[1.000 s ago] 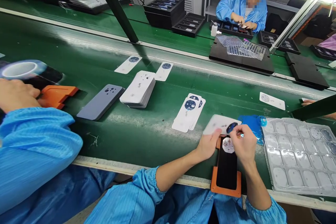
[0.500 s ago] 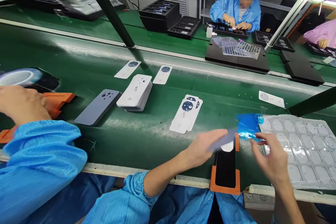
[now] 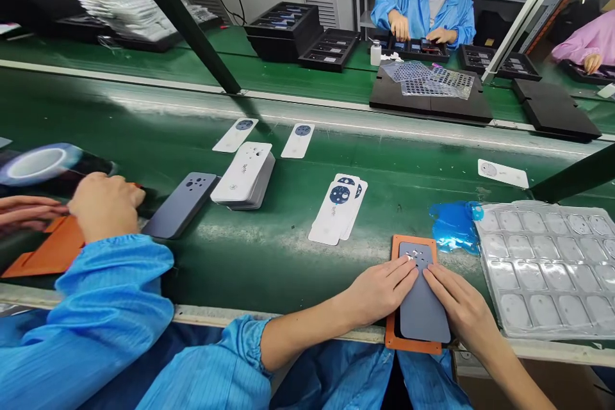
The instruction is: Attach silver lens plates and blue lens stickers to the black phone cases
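Note:
A grey-blue phone back cover point(image 3: 421, 307) with camera holes near its top lies over an orange jig point(image 3: 394, 333), slightly askew, its lower right corner past the jig's edge. My left hand point(image 3: 384, 288) holds the cover at its upper left, fingers straight and together, tips beside the camera holes. My right hand point(image 3: 459, 301) holds its right edge, fingertips near the top. Both thumbs are hidden. Under the cover a dark strip, part of a black phone body point(image 3: 396, 320), shows at the left.
A clear compartment tray point(image 3: 552, 269) and crumpled blue film point(image 3: 451, 227) lie right. Left are printed white cards point(image 3: 331, 214), a white card stack point(image 3: 243, 173) and another grey cover point(image 3: 182, 205). A neighbour's hands point(image 3: 103, 205) work at another orange jig point(image 3: 48, 250); people sit opposite.
My left hand has brought the cover down from a raised tilt onto the jig, hiding most of the black phone body. My right hand has moved left from the blue film to the cover.

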`<control>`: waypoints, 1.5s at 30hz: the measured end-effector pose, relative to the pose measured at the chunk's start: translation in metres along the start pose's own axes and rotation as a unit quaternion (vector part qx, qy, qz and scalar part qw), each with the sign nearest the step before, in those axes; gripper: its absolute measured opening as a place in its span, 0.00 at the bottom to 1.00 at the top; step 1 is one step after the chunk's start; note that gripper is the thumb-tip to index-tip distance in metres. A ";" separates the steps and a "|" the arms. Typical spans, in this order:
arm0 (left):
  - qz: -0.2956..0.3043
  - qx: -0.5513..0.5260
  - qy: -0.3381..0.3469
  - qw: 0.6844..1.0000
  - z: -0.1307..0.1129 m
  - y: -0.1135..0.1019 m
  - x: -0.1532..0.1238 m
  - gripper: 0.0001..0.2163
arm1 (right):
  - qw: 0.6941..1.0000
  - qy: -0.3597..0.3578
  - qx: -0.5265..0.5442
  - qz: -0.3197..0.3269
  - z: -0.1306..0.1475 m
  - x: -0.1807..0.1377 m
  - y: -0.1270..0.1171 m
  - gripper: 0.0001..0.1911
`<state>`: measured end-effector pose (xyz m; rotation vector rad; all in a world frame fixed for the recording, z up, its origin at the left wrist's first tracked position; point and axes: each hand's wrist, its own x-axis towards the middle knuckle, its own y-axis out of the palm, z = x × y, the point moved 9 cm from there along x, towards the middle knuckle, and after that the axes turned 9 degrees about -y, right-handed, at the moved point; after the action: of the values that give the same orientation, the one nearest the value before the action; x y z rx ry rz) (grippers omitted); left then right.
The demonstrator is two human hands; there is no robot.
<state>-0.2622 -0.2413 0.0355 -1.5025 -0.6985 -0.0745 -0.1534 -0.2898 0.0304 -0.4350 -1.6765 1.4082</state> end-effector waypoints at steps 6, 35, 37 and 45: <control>0.022 0.002 -0.002 1.000 0.004 0.009 -0.004 0.14 | 1.000 -0.010 -0.010 0.004 -0.003 0.003 0.001 0.21; 0.161 -0.008 -0.060 0.985 0.007 0.027 -0.016 0.21 | 0.992 0.006 0.025 0.123 0.003 -0.003 0.029 0.31; 0.181 -0.033 -0.065 0.981 0.011 0.027 -0.014 0.22 | 0.991 0.006 0.021 0.130 0.004 -0.003 0.032 0.32; 0.145 -0.231 -0.106 0.956 0.048 -0.001 0.004 0.25 | 0.984 0.078 0.155 -0.046 -0.013 -0.010 0.005 0.23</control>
<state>-0.2773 -0.1960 0.0341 -2.0722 -0.6495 0.1594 -0.1393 -0.2875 0.0217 -0.2791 -1.3082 1.4946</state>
